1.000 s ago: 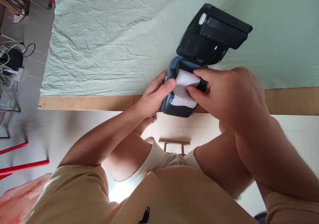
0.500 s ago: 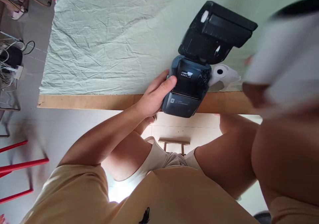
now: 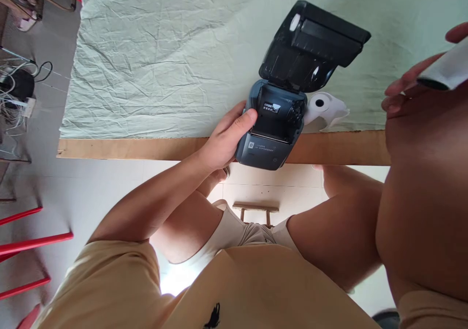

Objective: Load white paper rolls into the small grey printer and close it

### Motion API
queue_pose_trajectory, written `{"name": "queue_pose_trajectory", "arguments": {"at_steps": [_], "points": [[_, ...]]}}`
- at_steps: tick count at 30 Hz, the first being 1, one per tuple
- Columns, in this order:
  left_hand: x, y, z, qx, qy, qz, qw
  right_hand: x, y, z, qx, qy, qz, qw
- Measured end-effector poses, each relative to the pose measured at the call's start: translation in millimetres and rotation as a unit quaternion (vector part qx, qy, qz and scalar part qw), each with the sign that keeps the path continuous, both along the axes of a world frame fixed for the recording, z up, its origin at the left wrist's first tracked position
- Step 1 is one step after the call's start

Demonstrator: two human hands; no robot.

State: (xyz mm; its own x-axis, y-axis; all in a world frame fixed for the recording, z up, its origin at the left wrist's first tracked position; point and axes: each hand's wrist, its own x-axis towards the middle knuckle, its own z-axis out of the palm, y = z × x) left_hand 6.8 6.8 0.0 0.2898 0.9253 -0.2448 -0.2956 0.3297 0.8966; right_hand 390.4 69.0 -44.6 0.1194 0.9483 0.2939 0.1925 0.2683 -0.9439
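Note:
A small dark-blue label printer [image 3: 270, 124] stands at the table's near edge with its black lid [image 3: 314, 44] swung open and its paper bay empty. My left hand [image 3: 228, 136] grips the printer's left side, thumb on its top edge. A white paper roll [image 3: 321, 107] lies on the cloth just right of the printer. My right hand [image 3: 405, 87] is raised close to the camera at the far right, well away from the printer. It pinches a white paper item [image 3: 444, 70] with a dark edge between thumb and fingers. I cannot make out exactly what the item is.
A wrinkled pale-green cloth [image 3: 164, 61] covers the table, with a bare wooden edge [image 3: 127, 148] toward me. Cables and a dark device [image 3: 16, 87] lie on the floor at left. Red metal bars [image 3: 32, 243] stand at lower left. A small wooden stool [image 3: 256, 209] is under the table.
My right hand pulled the white paper out of the printer's bay and lifted it up to the right. The bay now shows empty, and the roll beside the printer is uncovered. My left hand stayed put.

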Motion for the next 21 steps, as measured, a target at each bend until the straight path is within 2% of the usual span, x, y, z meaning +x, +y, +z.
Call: {"name": "queue_pose_trajectory", "arguments": {"at_steps": [2,4,7,9,11,13,16,21], "points": [[0,0,1.6,-0.011,-0.002,-0.003,1.0,-9,3,3.9,-0.055,0.097,0.013,0.994],[-1,0,2.8,-0.01,-0.002,-0.003,1.0,-28,7,5.1,-0.065,0.151,-0.059,0.985],[-1,0,3.7,-0.009,-0.003,-0.002,1.0,-60,9,2.1,-0.059,0.147,-0.141,0.977],[-1,0,4.1,-0.01,-0.003,-0.003,1.0,-73,5,0.7,-0.037,0.126,-0.173,0.976],[-1,1,4.9,-0.007,-0.003,-0.002,1.0,-76,-2,1.9,-0.014,0.067,-0.165,0.984],[0,1,5.9,-0.005,-0.002,-0.004,1.0,-71,-9,4.9,0.028,-0.061,-0.135,0.989],[0,1,7.3,-0.001,-0.003,-0.004,1.0,-62,-16,7.9,0.088,-0.236,-0.099,0.963],[1,1,5.2,0.013,-0.001,-0.007,1.0,-66,-19,9.2,-0.051,-0.341,-0.1,0.933]]}}
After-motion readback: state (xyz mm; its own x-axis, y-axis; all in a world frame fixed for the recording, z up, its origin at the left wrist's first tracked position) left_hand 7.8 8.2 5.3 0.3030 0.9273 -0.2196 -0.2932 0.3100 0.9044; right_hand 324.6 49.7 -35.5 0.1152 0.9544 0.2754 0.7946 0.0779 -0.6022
